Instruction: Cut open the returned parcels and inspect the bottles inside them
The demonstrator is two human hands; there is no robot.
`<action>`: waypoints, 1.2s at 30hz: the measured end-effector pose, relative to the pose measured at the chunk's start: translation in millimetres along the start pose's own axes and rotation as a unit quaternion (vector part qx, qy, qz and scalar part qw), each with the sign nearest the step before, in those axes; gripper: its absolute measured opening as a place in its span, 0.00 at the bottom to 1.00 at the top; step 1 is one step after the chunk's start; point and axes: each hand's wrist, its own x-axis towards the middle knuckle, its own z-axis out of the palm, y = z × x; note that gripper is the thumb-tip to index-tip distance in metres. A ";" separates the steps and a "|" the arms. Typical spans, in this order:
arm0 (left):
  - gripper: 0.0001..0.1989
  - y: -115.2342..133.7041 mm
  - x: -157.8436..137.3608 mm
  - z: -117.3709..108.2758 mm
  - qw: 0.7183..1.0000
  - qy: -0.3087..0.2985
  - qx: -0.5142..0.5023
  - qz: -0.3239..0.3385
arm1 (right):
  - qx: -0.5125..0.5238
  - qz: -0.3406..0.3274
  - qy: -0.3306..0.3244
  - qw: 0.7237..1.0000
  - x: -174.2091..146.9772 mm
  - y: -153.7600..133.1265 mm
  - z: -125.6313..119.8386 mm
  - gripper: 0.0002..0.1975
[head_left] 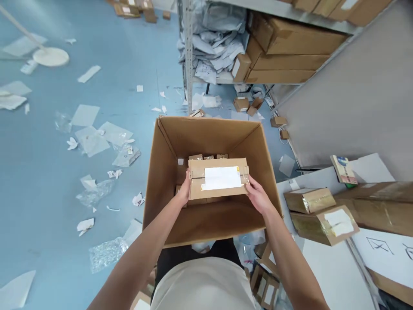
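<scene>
Between my two hands is a flat brown cardboard box [196, 187] with a white label [222, 177] on its taped top. My left hand [185, 188] grips its left end and my right hand [258, 196] its right end. The held box is over the opening of a large open carton [209, 129], which stands in front of my body. Several smaller boxes [195, 157] lie inside the carton, partly hidden under the held box. How far the held box is above them I cannot tell.
Metal shelving [189, 56] with bags and boxes stands ahead. On the right, a white table [332, 267] bears stacked boxes [322, 215] and a book [343, 170]. Paper and plastic scraps [92, 140] litter the blue floor at left, near a round white stand base [50, 57]. Small boxes [266, 288] lie near my feet.
</scene>
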 end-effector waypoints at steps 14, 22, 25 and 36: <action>0.39 -35.6 -149.7 158.7 0.961 0.001 0.220 0.168 | 0.099 -0.135 -0.087 0.982 -116.9 20.1 -139.0 0.35; 0.31 -25.2 -165.3 214.7 0.940 0.022 0.280 0.195 | 0.074 -0.225 -0.053 0.970 -173.5 -5.9 -173.6 0.38; 0.30 -11.3 -155.7 243.2 0.925 -0.036 0.309 0.218 | 0.013 -0.261 0.049 0.964 -211.0 -21.8 -181.1 0.42; 0.38 -109.3 -129.4 373.9 0.835 -0.386 0.388 0.062 | 0.061 -0.210 0.494 0.842 -387.9 44.7 -201.0 0.38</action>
